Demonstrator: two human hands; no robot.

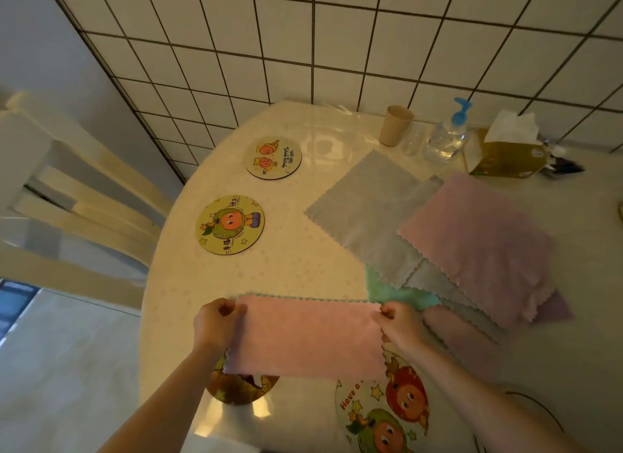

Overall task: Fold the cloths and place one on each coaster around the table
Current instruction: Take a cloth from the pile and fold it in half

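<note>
I hold a pink cloth (306, 338) folded in half above the table's near edge. My left hand (215, 321) pinches its top left corner and my right hand (399, 322) pinches its top right corner. Under it lie two round cartoon coasters: one (239, 390) mostly hidden at the left, one (384, 415) at the right. Two more coasters lie farther left, one (230, 224) nearer and one (273, 157) farther. A pile of flat cloths lies at the right: grey (367, 203), pink (478, 243), green (397, 292).
At the table's back stand a paper cup (395, 125), a clear glass (413, 139), a pump bottle with a blue top (448, 135) and a tissue box (505, 152). A tiled wall rises behind them. A pale chair (74, 199) stands left of the round table (303, 267).
</note>
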